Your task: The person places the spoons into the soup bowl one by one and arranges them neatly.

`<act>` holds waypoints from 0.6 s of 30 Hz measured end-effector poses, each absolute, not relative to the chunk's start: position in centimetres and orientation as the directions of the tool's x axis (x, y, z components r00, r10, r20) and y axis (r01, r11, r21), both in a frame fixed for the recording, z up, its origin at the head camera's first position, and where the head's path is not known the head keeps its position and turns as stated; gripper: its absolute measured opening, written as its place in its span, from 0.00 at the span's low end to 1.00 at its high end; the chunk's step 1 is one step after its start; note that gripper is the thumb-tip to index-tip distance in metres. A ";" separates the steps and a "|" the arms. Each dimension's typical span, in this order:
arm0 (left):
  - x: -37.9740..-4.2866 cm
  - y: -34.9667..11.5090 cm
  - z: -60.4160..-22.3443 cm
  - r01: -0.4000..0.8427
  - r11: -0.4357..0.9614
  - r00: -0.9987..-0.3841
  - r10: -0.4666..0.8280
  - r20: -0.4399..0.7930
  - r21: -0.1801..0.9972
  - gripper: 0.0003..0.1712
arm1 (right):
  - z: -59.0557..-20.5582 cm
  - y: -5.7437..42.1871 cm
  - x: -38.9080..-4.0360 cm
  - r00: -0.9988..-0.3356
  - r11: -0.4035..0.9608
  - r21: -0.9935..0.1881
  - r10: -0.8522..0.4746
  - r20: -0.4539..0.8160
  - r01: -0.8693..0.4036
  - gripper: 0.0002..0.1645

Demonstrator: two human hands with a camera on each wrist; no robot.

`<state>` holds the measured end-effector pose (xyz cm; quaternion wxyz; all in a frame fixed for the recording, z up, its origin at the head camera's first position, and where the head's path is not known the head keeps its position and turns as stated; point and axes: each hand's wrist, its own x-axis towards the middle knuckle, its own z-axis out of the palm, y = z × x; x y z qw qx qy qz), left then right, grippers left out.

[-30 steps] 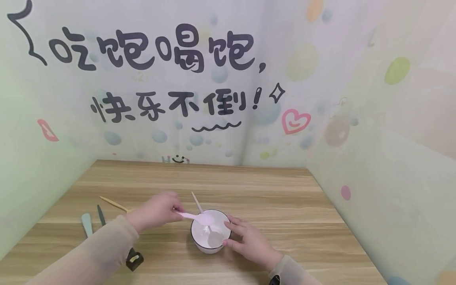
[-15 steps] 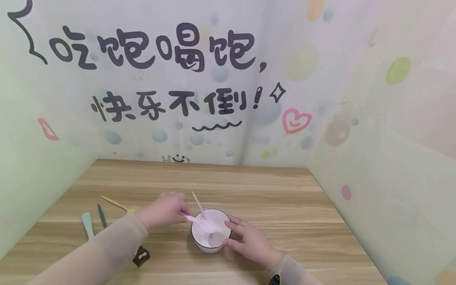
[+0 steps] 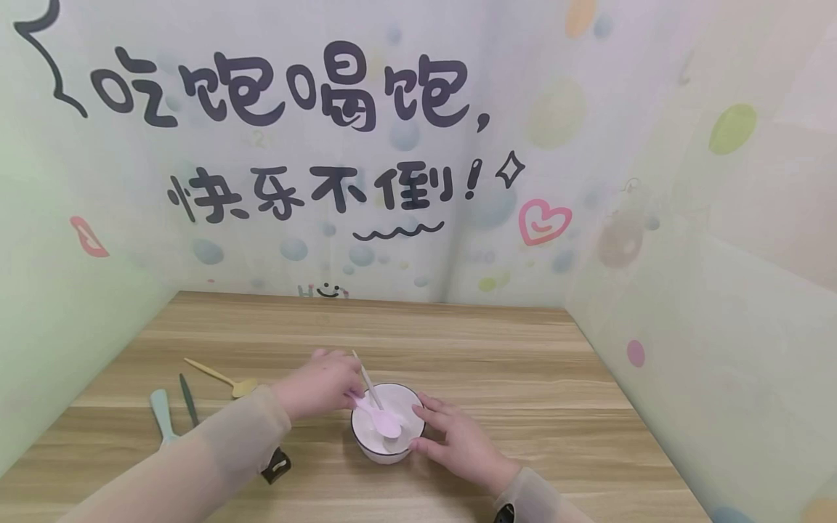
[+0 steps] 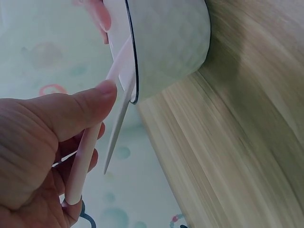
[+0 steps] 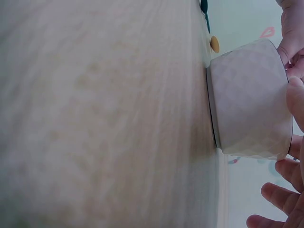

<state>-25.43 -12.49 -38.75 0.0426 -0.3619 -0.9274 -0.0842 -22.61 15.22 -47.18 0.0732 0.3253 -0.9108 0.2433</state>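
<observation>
In the head view my left hand pinches the handle of a pink spoon, whose head is down inside a white bowl with a dark rim. Thumb and fingers grip that handle in the left wrist view. A pale grey spoon leans in the same bowl, its handle sticking out over the far rim. My right hand holds the bowl's right side, thumb and forefinger at the rim. In the right wrist view its other fingers spread away from the bowl wall. The bowl stands upright on the table.
On the wooden table, left of the bowl, lie a yellow spoon, a dark green handle and a light blue utensil, the last two partly behind the left sleeve. Printed walls enclose the back and sides.
My left hand has moved right and slightly down, lowering the pink spoon's head deeper into the bowl. The yellow spoon's head has come into sight. My right hand and the bowl stay put.
</observation>
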 end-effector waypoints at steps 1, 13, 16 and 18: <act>-25.5 -12.4 -38.8 0.679 0.724 -0.734 0.665 0.134 0.123 0.04 | -47.2 15.2 -22.6 -0.778 0.669 -0.397 -0.557 0.291 -0.628 0.38; -25.8 -11.1 -39.0 0.706 0.699 -0.708 0.698 0.105 0.113 0.05 | -47.3 15.3 -22.7 -0.776 0.668 -0.398 -0.561 0.286 -0.629 0.39; -25.9 -10.9 -39.1 0.698 0.708 -0.716 0.692 0.093 0.106 0.05 | -47.3 15.3 -22.7 -0.776 0.665 -0.401 -0.561 0.288 -0.629 0.38; -25.9 -10.9 -39.2 0.694 0.713 -0.720 0.688 0.095 0.102 0.04 | -47.3 15.2 -22.7 -0.777 0.666 -0.401 -0.560 0.288 -0.629 0.38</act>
